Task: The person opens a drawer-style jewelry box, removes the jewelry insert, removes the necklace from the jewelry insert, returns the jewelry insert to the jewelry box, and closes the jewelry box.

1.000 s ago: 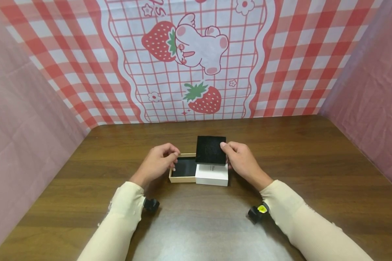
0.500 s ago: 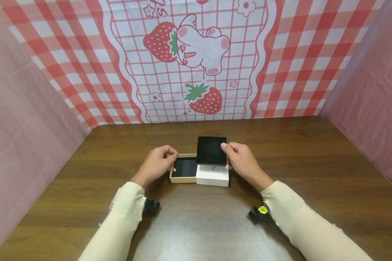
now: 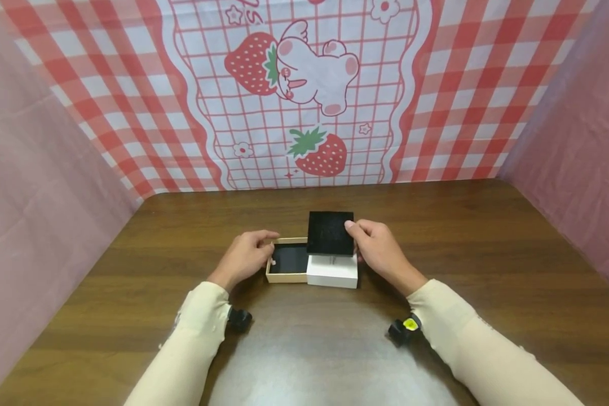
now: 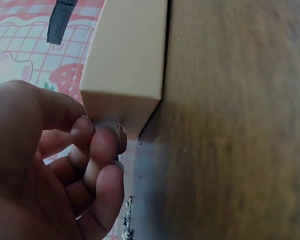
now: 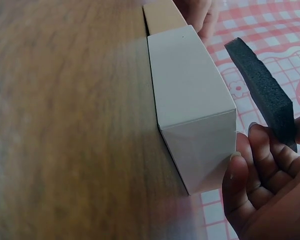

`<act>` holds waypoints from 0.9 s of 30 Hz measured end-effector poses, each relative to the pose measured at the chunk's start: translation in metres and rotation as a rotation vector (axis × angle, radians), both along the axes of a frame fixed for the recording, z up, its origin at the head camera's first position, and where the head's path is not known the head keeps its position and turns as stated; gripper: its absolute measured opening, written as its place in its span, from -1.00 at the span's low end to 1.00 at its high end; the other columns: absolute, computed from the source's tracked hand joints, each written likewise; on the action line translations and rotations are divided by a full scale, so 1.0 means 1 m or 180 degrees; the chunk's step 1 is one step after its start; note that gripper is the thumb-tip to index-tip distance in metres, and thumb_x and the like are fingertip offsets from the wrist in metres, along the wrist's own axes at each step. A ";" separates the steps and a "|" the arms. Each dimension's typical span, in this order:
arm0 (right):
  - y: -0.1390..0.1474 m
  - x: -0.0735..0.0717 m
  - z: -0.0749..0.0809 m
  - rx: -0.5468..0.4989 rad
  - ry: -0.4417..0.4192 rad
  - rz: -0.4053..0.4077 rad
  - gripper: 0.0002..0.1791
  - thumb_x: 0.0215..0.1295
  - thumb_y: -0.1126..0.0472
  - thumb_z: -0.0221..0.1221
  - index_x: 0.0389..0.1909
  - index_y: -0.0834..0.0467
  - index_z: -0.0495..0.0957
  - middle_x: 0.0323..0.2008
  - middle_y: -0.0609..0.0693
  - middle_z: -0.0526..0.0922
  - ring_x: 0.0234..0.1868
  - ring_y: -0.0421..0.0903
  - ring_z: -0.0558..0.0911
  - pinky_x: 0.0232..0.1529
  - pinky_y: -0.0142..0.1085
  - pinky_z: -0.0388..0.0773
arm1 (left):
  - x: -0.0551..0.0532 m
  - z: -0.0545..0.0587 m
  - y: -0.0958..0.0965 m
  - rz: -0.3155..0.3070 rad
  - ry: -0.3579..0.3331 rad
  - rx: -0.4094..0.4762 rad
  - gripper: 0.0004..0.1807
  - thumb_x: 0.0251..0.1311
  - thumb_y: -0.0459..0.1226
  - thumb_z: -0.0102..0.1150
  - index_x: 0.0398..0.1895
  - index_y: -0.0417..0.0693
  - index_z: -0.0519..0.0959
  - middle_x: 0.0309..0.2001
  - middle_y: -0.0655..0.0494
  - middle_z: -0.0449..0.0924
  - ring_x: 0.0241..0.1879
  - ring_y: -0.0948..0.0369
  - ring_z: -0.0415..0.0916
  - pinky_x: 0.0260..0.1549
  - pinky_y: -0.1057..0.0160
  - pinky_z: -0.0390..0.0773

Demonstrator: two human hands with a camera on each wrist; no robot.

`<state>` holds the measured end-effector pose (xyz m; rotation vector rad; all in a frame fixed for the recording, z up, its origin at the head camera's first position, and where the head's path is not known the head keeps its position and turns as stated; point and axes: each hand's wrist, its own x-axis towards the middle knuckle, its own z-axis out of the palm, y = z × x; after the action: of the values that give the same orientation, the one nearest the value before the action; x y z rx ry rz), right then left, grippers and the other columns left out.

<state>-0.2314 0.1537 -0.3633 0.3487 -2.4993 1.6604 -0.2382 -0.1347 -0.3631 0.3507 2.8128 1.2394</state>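
A small box lies on the table, its tan inner tray [image 3: 287,278] slid partly out to the left of the white sleeve [image 3: 332,273]. Black lining [image 3: 290,258] shows inside the tray. My left hand [image 3: 243,256] is at the tray's left end, fingers curled against the end face, with a small coppery piece [image 4: 122,137] at the fingertips that is hard to make out. My right hand [image 3: 382,248] pinches a square black foam pad [image 3: 330,232] between thumb and fingers, raised above the sleeve. Its lower fingers are close to the sleeve's right end; contact is unclear.
The brown wooden table [image 3: 304,349] runs under both forearms. A red-and-white checked cloth [image 3: 467,101] with strawberry prints hangs behind it. Pink cloth walls [image 3: 45,186] stand on both sides. Each wrist wears a small black camera [image 3: 241,320].
My left index finger has straightened along the tray's far corner, while the thumb stays at its end. The right hand still holds the foam pad over the sleeve. The head view has shifted slightly.
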 end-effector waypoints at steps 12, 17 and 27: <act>0.002 -0.002 0.008 0.0218 -0.0059 0.0015 -0.49 0.52 -0.02 0.05 -0.60 0.22 0.46 -0.61 0.22 0.53 -0.58 0.18 0.54 -0.53 -0.18 0.55 | -0.004 -0.006 0.000 -0.0001 -0.0244 0.0391 -0.61 0.42 -0.29 0.08 0.28 -0.02 0.55 -0.38 0.00 0.62 -0.49 0.14 0.53 -0.43 0.19 0.52; 0.000 -0.002 0.009 0.0264 -0.0097 0.0070 -0.49 0.51 -0.03 0.06 -0.60 0.22 0.48 -0.59 0.23 0.54 -0.57 0.18 0.53 -0.48 -0.09 0.59 | -0.006 -0.009 -0.003 0.0041 -0.0329 0.0498 -0.59 0.43 -0.28 0.07 0.30 -0.15 0.49 -0.35 -0.01 0.61 -0.51 0.18 0.51 -0.49 0.25 0.51; -0.007 0.000 0.011 0.0509 0.0082 0.0080 -0.50 0.51 -0.05 0.07 -0.60 0.17 0.48 -0.65 0.08 0.51 -0.58 0.04 0.49 -0.51 -0.19 0.46 | -0.007 -0.011 -0.007 0.0076 -0.0426 0.0562 -0.63 0.39 -0.28 0.05 0.19 -0.24 0.54 -0.45 0.03 0.59 -0.54 0.23 0.47 -0.51 0.30 0.47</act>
<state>-0.2317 0.1467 -0.3525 0.4162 -2.6259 1.4578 -0.2449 -0.1414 -0.3741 0.2320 2.6115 1.4624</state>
